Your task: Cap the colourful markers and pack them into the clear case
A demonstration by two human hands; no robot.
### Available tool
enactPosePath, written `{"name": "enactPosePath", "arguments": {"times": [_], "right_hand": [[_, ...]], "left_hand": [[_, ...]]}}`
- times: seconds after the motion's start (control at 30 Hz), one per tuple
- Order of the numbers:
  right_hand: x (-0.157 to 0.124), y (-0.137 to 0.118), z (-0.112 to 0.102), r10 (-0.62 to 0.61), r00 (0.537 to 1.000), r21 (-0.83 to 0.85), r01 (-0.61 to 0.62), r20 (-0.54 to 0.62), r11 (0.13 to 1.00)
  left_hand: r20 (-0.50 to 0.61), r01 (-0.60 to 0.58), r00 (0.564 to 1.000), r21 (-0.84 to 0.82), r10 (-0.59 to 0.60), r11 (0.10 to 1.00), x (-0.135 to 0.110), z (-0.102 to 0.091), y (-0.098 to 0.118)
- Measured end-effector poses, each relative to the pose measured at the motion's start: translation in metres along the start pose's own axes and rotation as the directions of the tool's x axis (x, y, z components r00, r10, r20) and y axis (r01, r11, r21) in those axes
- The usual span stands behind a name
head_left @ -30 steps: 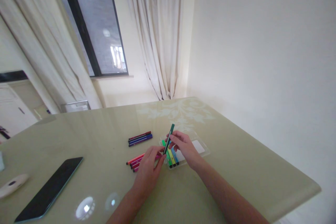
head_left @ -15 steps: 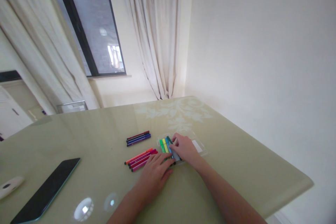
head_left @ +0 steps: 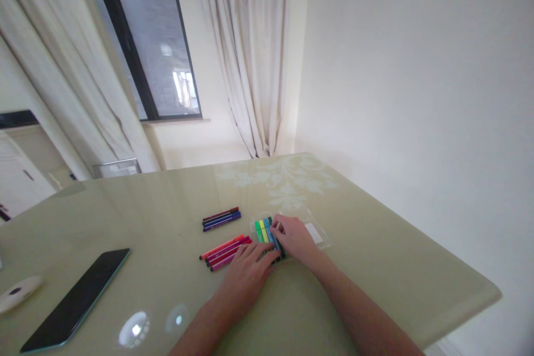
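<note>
A clear plastic marker case (head_left: 319, 235) lies on the glossy table (head_left: 375, 245). Several markers, green, yellow and blue (head_left: 262, 230), lie side by side in it. My right hand (head_left: 294, 236) rests on the case, fingertips pressing on the markers. My left hand (head_left: 249, 272) lies flat, fingers spread, at the case's near left corner, next to a loose group of red and pink markers (head_left: 225, 249). Three dark markers, maroon, blue and purple (head_left: 221, 217), lie farther back on the table.
A dark tablet or phone (head_left: 77, 297) lies at the near left, with a white oval object (head_left: 19, 293) beside it at the left edge. Curtains and a window stand behind the table. A bare wall runs along the right.
A second ago my right hand held a dark green marker upright above the case. It has laid the marker down among the others, and my left hand has flattened on the table.
</note>
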State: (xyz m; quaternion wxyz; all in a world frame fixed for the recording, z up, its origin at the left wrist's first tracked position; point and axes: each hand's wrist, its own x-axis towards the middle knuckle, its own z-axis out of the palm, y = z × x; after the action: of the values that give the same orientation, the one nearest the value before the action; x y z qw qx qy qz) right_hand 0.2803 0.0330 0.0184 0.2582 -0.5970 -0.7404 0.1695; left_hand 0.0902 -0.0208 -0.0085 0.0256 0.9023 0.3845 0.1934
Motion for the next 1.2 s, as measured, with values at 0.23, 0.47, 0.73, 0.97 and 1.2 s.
{"name": "enactPosePath", "arguments": {"times": [0.23, 0.47, 0.73, 0.97, 1.2], "right_hand": [[0.002, 0.003, -0.004, 0.039, 0.999, 0.066, -0.041, 0.036, 0.997], [0.002, 0.009, -0.005, 0.095, 0.995, 0.158, -0.100, 0.040, 0.982], [0.003, 0.010, -0.001, 0.099, 0.994, 0.259, -0.105, 0.037, 0.960], [0.005, 0.011, 0.000, 0.127, 0.992, 0.297, -0.125, 0.014, 0.947], [0.001, 0.005, -0.002, 0.114, 0.993, 0.181, -0.116, 0.020, 0.977]], "left_hand": [[0.007, -0.005, 1.000, 0.005, 0.005, 1.000, -0.001, 0.002, -0.002], [0.015, -0.024, 1.000, 0.040, 0.023, 0.999, -0.002, 0.005, -0.003], [0.050, -0.031, 0.998, 0.064, 0.028, 0.997, -0.003, 0.002, -0.001], [0.046, -0.031, 0.999, 0.056, 0.029, 0.998, -0.003, 0.004, -0.003], [0.047, -0.047, 0.998, 0.094, 0.043, 0.994, -0.004, 0.007, -0.005]]}}
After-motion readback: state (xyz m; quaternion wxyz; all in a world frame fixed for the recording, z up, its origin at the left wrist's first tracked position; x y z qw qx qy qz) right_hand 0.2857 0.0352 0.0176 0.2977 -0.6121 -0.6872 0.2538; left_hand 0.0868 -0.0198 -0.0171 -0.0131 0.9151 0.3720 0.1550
